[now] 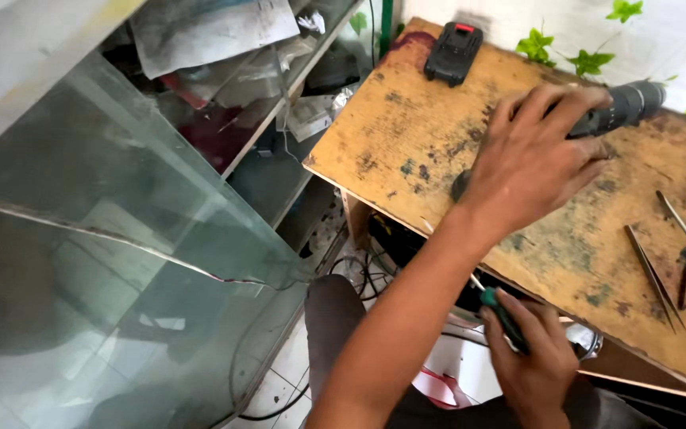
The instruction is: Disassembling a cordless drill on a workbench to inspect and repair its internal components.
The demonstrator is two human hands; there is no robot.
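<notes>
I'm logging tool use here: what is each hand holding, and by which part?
The left hand lies over the body of a dark cordless drill on the wooden bench; whether it grips cannot be told. The right hand holds a green-handled screwdriver by its handle.

A black battery pack with a red tab lies at the far corner of the stained yellow wooden tabletop, metal tweezers rest near its right edge, and a cracked glass pane leans beside cluttered shelves.
</notes>
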